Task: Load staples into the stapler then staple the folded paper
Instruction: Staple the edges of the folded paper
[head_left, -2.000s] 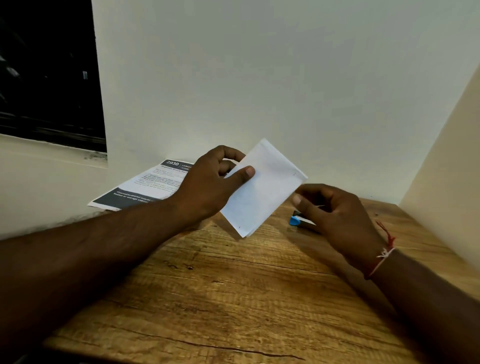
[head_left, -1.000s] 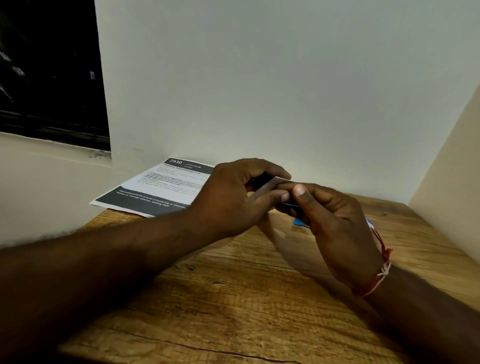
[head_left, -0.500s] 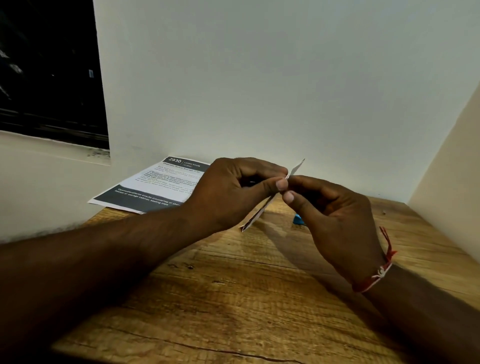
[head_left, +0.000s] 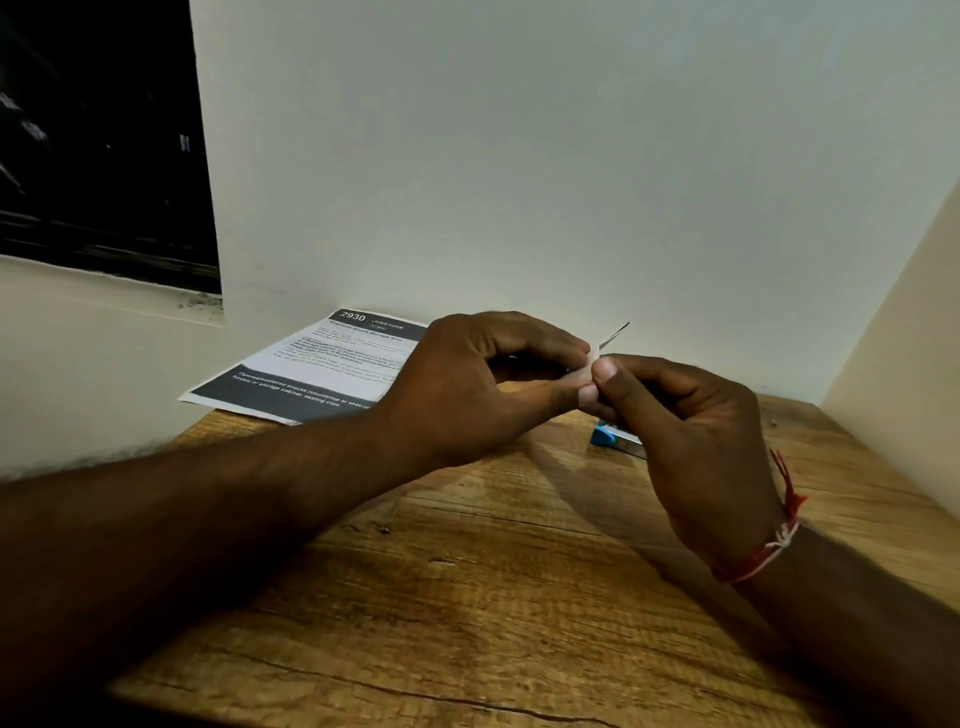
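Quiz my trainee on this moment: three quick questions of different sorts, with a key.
1. True or false: the right hand holds the blue stapler.
2. The left hand and right hand together pinch: A) folded paper, B) a pen, C) a staple strip?
3. What lies at the wooden table's back left?
Key: 1 false, the blue stapler lies on the table behind that hand; 2 A; 3 a printed sheet.

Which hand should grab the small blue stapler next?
Probably the right hand: the small blue stapler lies right behind it, farther from the left hand. Both pinch the folded white paper.
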